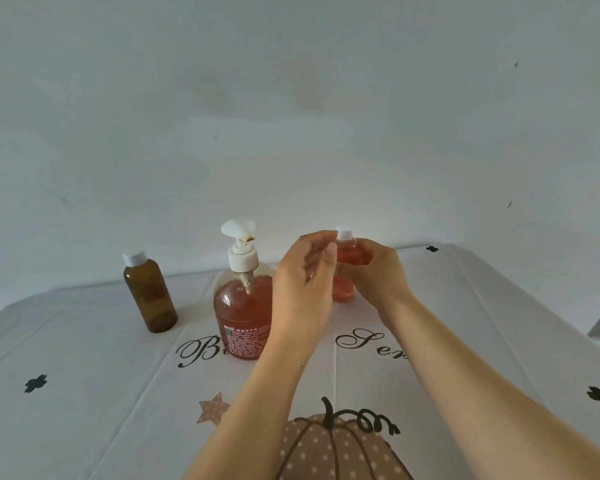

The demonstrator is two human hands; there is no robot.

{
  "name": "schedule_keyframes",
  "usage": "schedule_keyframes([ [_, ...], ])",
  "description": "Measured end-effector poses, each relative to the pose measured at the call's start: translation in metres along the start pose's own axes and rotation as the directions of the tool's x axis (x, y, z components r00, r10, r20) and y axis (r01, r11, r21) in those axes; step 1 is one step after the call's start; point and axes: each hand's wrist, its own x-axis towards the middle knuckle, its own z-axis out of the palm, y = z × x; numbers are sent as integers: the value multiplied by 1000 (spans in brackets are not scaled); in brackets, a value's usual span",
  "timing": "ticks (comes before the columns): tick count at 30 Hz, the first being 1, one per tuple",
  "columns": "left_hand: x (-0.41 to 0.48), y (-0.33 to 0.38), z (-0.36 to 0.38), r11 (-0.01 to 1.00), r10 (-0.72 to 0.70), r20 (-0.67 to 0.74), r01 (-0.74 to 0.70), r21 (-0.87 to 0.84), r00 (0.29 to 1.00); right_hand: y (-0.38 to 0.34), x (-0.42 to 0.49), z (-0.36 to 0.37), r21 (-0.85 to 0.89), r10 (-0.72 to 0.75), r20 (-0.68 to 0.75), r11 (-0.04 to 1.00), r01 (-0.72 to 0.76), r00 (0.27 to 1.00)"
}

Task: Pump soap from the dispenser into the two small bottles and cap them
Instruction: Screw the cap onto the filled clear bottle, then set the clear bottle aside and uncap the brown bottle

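Hands meet at the far side of the table [492, 306], both at the small clear bottle [347, 256]. The right hand [378, 277] grips this bottle from the right, its fingers wrapped round the body so that only the shoulder and the base show. The bottle stands upright, holds pink-orange soap and wears its white cap [344, 234]. Whether its base rests on the table or hangs just above it I cannot tell. The left hand [303, 282] is just beside the bottle on the left, holding nothing. Its fingers are loosely curved and spread toward the cap, with the thumb close to the bottle's side; contact cannot be made out.

The soap dispenser [243, 310] stands just left of the left hand, partly hidden by it. It is a round clear bottle of the same pink-orange soap with a label on its front. Its white pump head [238, 228] is raised. Further left, well apart from the hands, the amber bottle [150, 294] stands upright with a white lid [134, 258] on it.

A pale printed cloth [84, 358] with a dotted pumpkin, a star, black flowers and script lettering covers the table. A plain white wall [291, 98] rises behind.
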Motion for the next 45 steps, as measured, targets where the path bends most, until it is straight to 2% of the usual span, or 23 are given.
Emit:
schedule_keyframes([
  [5, -5, 5, -1, 999, 47, 18, -47, 23, 999, -4, -8, 0, -154, -16, 3, 988, 16, 1000],
  [8, -10, 10, -7, 972, 210, -64, -202, 120, 976, -8, -21, -2, -220, -74, -77, 974, 55, 994],
  [12, -13, 24, -35, 868, 491, -290, -434, 241, 821, -24, -43, 4, -145, -325, -344, 945, 292, 881],
  [15, -7, 38, -66, 798, 603, -450, -507, 326, 659, -38, -54, 15, -45, -378, -377, 919, 391, 845],
  [17, 1, 37, -93, 848, 524, -600, -435, 303, 604, -46, -60, 27, -12, -398, -335, 908, 419, 854],
  [19, 10, 23, -121, 950, 308, -725, -240, 200, 616, -50, -64, 37, 0, -410, -289, 904, 428, 865],
  [20, 14, 12, -135, 982, 189, -744, -100, 163, 641, -50, -65, 42, 0, -409, -269, 905, 425, 872],
  [22, 19, -10, -160, 961, -27, -697, 211, 180, 717, -48, -66, 51, -15, -404, -239, 911, 413, 883],
  [24, 21, -26, -172, 911, -174, -605, 361, 201, 777, -42, -67, 57, -36, -407, -222, 912, 410, 886],
  [27, 20, -37, -176, 910, -211, -526, 362, 201, 824, -34, -70, 61, -48, -412, -207, 910, 411, 887],
  [30, 17, -36, -173, 873, -158, -526, 368, 321, 835, -27, -73, 60, -65, -416, -201, 909, 411, 887],
  [32, 11, -32, -169, 859, -50, -531, 307, 409, 846, -24, -75, 58, -60, -428, -208, 903, 425, 880],
  [34, 2, -24, -166, 844, 156, -501, 149, 516, 851, -22, -77, 56, -45, -448, -209, 893, 449, 870],
  [36, -11, -15, -165, 726, 454, -326, -132, 675, 829, -22, -81, 54, -2, -451, -218, 887, 461, 866],
  [38, -23, -12, -162, 531, 648, -60, -393, 751, 759, -24, -90, 54, 106, -441, -207, 877, 468, 873],
  [41, -34, -15, -152, 333, 694, 205, -560, 759, 690, -31, -106, 58, 189, -500, -136, 834, 518, 855],
  [43, -35, -19, -147, 276, 680, 273, -582, 765, 681, -35, -112, 59, 235, -515, -92, 821, 521, 852],
  [45, -35, -21, -145, 262, 667, 296, -587, 766, 684, -37, -113, 56, 261, -496, -56, 831, 492, 867],
])
